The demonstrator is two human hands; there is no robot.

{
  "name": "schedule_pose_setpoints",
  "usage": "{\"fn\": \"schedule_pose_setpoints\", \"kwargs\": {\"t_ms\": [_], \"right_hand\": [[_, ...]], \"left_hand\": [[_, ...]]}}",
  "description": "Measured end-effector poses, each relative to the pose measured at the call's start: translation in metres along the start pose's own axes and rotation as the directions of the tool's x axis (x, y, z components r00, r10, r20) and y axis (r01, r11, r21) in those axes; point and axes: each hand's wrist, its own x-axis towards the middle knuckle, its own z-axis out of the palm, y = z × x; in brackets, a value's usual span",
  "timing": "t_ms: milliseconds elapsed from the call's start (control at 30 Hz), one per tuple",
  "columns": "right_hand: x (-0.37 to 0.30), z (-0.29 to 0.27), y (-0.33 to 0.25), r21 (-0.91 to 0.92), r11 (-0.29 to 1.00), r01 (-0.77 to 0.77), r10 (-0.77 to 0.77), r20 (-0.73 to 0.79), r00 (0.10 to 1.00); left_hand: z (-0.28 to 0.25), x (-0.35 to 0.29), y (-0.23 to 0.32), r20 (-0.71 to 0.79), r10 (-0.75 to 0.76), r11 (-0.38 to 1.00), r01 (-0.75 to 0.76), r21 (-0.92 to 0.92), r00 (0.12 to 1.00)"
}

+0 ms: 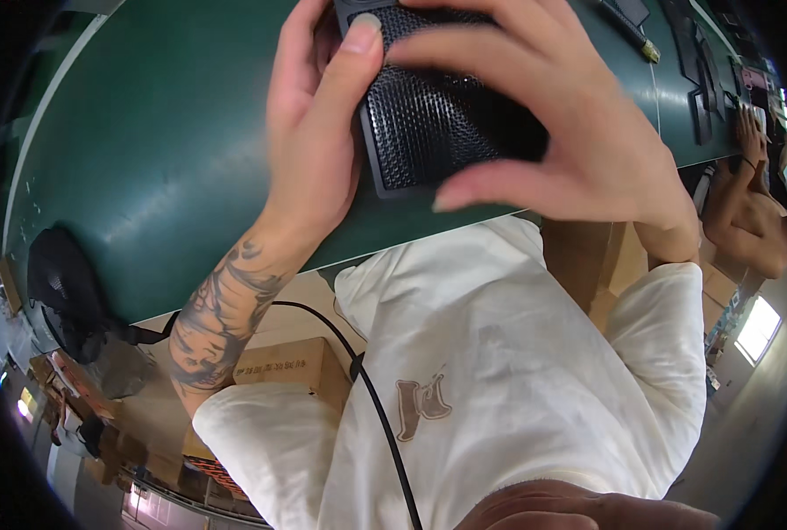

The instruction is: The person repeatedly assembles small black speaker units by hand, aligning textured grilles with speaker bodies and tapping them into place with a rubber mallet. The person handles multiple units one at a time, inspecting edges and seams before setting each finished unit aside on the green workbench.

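In the head view my left hand [323, 115] grips the left edge of a black rectangular panel [429, 124] with a woven, mesh-like face and a smooth grey-black rim. Its thumb presses on the top of the rim, and the other fingers are hidden behind. Over the right part of the panel arches my right hand [552, 115], thumb and fingers spread apart and slightly blurred. One right fingertip lies close to my left thumb; whether it touches the panel I cannot tell. The panel's upper end runs out of the picture.
Beneath my hands is a green tabletop [164, 159]. A black bag-like thing [62, 274] sits at its left edge. A tool with a brass-coloured end [649, 51] and dark flat pieces [702, 79] lie at the far right, near another person's arm [746, 212]. Below stands a cardboard box [292, 362].
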Motion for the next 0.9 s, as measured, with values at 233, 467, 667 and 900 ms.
{"fn": "schedule_pose_setpoints", "kwargs": {"t_ms": [233,467,667,900], "right_hand": [[-0.004,-0.004,-0.003,0.023,1.000,0.011,-0.011,0.008,1.000],[0.001,-0.009,0.005,0.055,0.998,0.003,0.003,-0.117,0.993],[-0.059,0.021,0.031,0.210,0.912,-0.352,0.408,-0.385,0.828],[-0.054,0.056,0.032,0.772,0.577,-0.265,0.550,-0.128,0.825]], "left_hand": [[0.010,-0.002,0.006,-0.014,-0.019,1.000,0.019,0.010,1.000],[-0.018,0.009,0.008,-0.069,-0.043,0.982,0.055,0.180,0.997],[-0.026,-0.016,0.042,-0.175,0.026,0.779,0.090,0.620,0.984],[-0.043,0.013,0.038,-0.147,-0.179,0.838,0.229,0.495,0.973]]}}
